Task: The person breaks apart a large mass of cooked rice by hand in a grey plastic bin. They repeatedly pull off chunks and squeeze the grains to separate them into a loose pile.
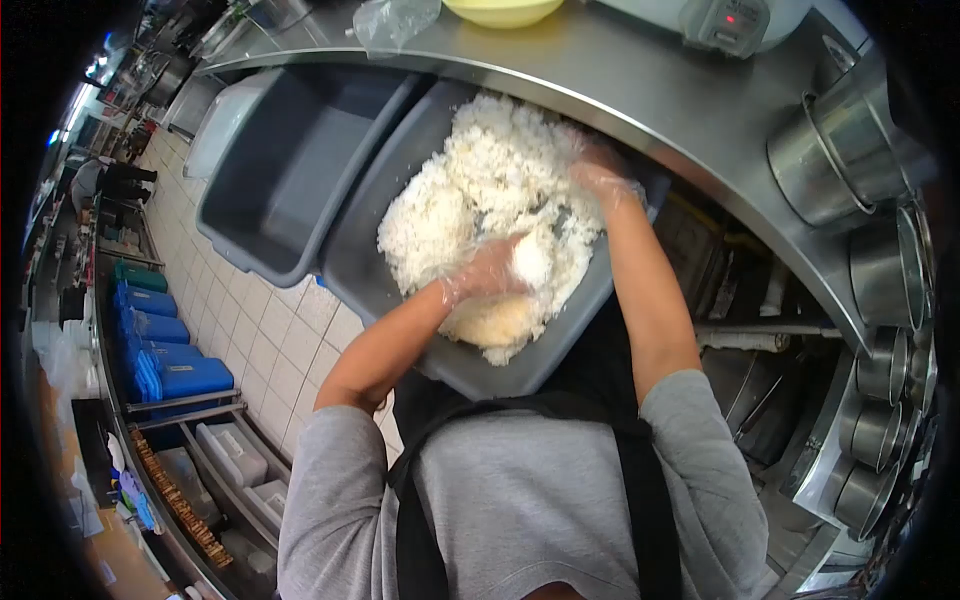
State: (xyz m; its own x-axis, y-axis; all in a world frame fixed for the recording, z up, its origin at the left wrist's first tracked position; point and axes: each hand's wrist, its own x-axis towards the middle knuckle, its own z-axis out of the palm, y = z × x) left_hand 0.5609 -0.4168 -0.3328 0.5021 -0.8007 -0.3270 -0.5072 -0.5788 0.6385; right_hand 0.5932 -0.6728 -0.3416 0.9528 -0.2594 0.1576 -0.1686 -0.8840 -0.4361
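A big heap of white cooked rice [500, 190] fills a grey plastic tub [360, 265] below the steel counter. My left hand [490, 270], in a clear plastic glove, is cupped around a clump of rice [528, 260] at the near side of the heap. My right hand [603, 180], also gloved, is pressed into the rice at the heap's right edge, fingers partly buried. A yellowish patch of rice [495, 322] lies just under my left hand.
An empty grey tub [285, 165] sits to the left of the rice tub. The steel counter [640, 90] carries a yellow bowl [503, 10] and a rice cooker [725, 22]. Steel pots [850, 150] stack at the right. Blue bins [165, 350] stand on a left shelf.
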